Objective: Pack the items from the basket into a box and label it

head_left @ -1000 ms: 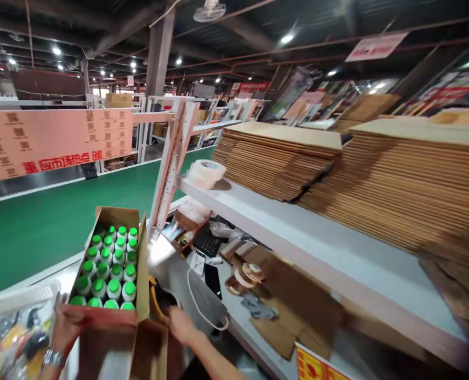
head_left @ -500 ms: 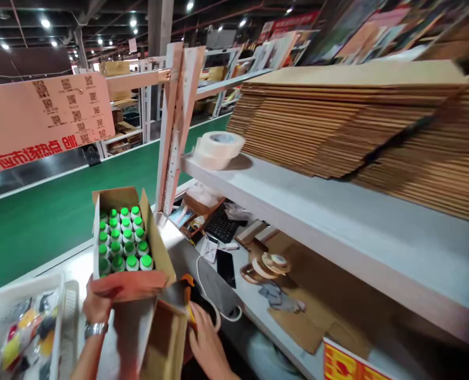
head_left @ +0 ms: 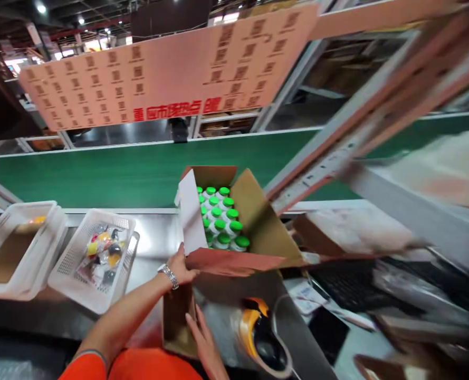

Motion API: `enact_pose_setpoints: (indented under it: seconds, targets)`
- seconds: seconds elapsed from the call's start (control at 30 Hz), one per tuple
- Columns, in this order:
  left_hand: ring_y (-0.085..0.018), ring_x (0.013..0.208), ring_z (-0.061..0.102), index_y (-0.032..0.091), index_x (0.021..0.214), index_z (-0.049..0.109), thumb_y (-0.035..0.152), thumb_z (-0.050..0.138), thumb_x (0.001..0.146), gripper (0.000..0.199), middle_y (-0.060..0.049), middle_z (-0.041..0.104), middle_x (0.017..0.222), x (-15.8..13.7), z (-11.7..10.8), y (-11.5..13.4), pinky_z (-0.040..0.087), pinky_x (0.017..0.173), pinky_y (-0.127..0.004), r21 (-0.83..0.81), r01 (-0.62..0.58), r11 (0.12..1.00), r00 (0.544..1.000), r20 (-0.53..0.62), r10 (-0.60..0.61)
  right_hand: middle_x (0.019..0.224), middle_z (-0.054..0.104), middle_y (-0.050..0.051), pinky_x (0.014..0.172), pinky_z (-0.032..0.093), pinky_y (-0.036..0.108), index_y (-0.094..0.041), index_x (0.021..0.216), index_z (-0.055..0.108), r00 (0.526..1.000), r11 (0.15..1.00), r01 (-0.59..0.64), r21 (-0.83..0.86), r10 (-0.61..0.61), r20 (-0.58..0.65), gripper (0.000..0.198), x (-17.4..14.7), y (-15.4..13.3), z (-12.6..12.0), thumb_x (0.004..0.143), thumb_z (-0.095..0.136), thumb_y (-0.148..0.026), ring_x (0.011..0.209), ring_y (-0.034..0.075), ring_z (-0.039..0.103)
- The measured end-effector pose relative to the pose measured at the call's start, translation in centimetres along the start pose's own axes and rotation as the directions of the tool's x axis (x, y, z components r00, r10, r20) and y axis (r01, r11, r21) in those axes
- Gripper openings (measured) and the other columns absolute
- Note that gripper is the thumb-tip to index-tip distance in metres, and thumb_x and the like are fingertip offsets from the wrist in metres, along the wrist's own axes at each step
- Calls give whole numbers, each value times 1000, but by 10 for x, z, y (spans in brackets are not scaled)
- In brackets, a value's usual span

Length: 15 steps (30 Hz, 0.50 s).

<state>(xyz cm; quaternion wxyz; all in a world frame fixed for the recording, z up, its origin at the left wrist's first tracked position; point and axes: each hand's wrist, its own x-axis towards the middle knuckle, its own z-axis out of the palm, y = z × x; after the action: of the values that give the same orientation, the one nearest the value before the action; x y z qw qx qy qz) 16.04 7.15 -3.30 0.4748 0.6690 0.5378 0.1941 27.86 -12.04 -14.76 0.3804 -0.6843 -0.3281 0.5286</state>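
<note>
An open cardboard box (head_left: 271, 221) holds several white bottles with green caps (head_left: 219, 224). My left hand (head_left: 182, 269), with a metal watch at the wrist, grips the box's near left corner below the raised flap; its fingers are partly hidden. Lower down, the fingers of my right hand (head_left: 202, 338) are stretched out and apart along the side of a narrow brown carton (head_left: 174, 322). Just right of that hand is a blurred yellow-and-black handheld device (head_left: 258, 338), apart from the fingers, with a pale cable near it.
White plastic baskets (head_left: 70, 269) stand on the left, one with small bagged items. Behind the bench runs a green conveyor (head_left: 139, 179). A slanting metal post (head_left: 329, 153) and shelf lie to the right, above a keyboard (head_left: 361, 285) and a dark phone-like slab (head_left: 325, 332).
My view has swung left, so the bottle box now sits near the middle. My right hand has come away from the yellow-and-black device and rests against the narrow carton.
</note>
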Motion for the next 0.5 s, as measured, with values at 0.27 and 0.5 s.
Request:
enact_pose_setpoints:
  seconds: [0.27, 0.5]
  targets:
    - [-41, 161, 64, 16, 158, 70, 21, 67, 100, 58, -24, 73, 163, -138, -174, -138, 46, 142, -69, 404, 173, 898, 905, -426, 17, 152, 77, 26, 129, 58, 63, -18, 150, 70, 979, 946, 198, -257, -203, 6, 90, 42, -53, 13, 86, 54, -79, 148, 47, 73]
    - [-53, 172, 48, 17, 136, 86, 44, 53, 114, 48, -25, 78, 156, -287, -169, -210, 31, 138, -87, 604, 487, 631, 873, -367, -322, 184, 45, 30, 146, 32, 73, -13, 177, 41, 766, 682, 549, -482, -641, -35, 89, 30, -107, 36, 102, 60, -57, 177, 48, 39]
